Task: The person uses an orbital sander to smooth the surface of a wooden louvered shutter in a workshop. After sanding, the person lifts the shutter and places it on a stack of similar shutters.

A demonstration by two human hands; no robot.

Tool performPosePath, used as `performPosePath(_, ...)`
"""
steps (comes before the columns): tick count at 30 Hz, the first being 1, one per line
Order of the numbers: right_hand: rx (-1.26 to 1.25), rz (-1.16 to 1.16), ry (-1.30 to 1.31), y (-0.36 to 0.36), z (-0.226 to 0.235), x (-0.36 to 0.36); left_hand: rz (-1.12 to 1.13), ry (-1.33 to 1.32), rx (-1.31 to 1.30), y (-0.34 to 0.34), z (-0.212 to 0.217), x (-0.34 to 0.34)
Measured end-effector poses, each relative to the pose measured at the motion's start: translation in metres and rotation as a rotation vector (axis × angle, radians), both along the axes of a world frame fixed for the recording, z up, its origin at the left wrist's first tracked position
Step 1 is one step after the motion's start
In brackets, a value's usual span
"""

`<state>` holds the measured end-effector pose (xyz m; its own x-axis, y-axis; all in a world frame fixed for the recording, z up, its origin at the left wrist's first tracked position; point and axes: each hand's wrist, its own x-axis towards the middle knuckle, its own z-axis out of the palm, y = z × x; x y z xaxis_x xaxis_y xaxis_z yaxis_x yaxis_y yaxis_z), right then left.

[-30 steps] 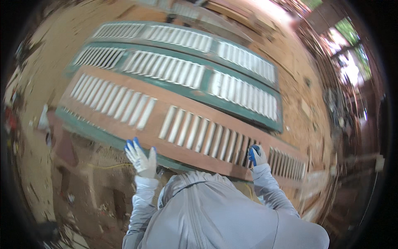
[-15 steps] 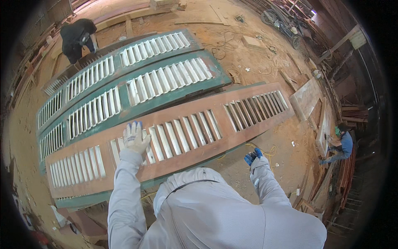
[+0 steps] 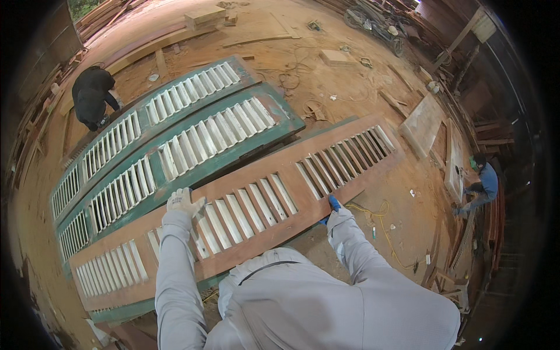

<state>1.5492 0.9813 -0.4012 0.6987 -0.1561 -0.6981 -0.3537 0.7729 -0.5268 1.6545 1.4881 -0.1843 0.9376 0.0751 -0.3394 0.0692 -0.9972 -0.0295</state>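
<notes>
A long reddish-brown louvered shutter [image 3: 256,238] with pale slats lies in front of me, on top of a green panel that shows under its near edge. My left hand [image 3: 185,204], in a white glove, grips the shutter's far edge, fingers bent over it and thumb out across the frame. At the near edge, right of the middle, my right hand [image 3: 332,209] wears a blue-palmed glove. Its thumb lies on top of the frame while the other fingers go underneath, mostly hidden.
Beyond it lie green louvered shutters [image 3: 219,140]. One person [image 3: 93,96] bends at the far left, another [image 3: 485,185] crouches at the right near pale boards [image 3: 423,126]. A yellow cord [image 3: 382,219] lies on the dirt floor. A motorcycle [image 3: 373,26] stands far back.
My right hand has moved left and forward from the air onto the shutter's near edge. My left hand has gone from flat on the frame to its far edge. The view has shifted.
</notes>
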Motion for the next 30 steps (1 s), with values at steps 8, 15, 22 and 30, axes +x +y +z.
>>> performPosePath(8, 0.022, -0.087, 0.064, 0.006, 0.034, -0.029, 0.014, -0.083, -0.062, 0.004, -0.010, 0.001)
performPosePath(15, -0.243, 0.083, -0.177, -0.001, 0.034, -0.021, 0.073, -0.099, -0.209, -0.001, 0.047, -0.009)
performPosePath(22, -0.231, 0.643, 0.038, -0.055, 0.106, 0.023, -0.046, -0.485, -0.187, 0.008, 0.083, -0.084)
performPosePath(30, -0.629, 0.830, -0.747, 0.117, 0.285, 0.185, 0.752, -1.008, -0.494, 0.035, 0.048, -0.296)
